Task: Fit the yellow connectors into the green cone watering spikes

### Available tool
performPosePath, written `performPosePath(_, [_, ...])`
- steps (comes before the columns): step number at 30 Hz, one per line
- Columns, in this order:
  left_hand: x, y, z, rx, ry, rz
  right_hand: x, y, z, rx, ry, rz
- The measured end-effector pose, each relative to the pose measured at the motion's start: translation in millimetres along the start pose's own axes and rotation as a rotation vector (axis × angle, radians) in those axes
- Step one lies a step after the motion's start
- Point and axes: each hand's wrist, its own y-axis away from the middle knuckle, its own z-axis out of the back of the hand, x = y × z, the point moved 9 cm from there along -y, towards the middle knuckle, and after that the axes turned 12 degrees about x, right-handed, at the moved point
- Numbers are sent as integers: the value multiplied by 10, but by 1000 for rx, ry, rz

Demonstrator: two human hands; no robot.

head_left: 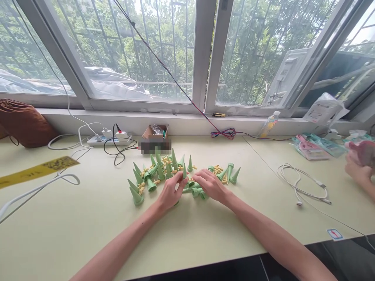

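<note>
A heap of green plastic cones [159,171] mixed with small yellow pieces [218,170] lies in the middle of the pale green table [73,226]. My left hand [170,192] is closed in a pinch on one green cone [184,173], holding it point up. Beside it, my right hand [211,185] rests over several cones lying on the table, its fingers curled down onto them; whether they grip one is hidden.
A power strip [109,139] with cables, a small cardboard box [155,132], a brown bag [25,123] and a yellow strip [38,169] lie left and behind. A white cable [301,183], a bottle [269,125] and packets [312,148] lie right. Another person's hands [359,164] show at the right edge.
</note>
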Motion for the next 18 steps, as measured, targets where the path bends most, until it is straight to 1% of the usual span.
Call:
performPosePath(3, [-12, 0, -45, 25, 14, 8, 34, 16, -5, 3, 30, 30])
performPosePath(9, [27, 10, -13, -43, 108, 81, 34, 12, -18, 8, 24, -16])
performPosePath(11, [55, 11, -21, -44, 144, 103, 26, 14, -17, 0, 27, -29])
performPosePath(15, [89, 18, -74, -4, 191, 118, -1, 26, -26, -2, 19, -44])
performPosePath(18, [85, 22, -108, 31, 237, 100, -23, 36, -22, -7, 6, -50])
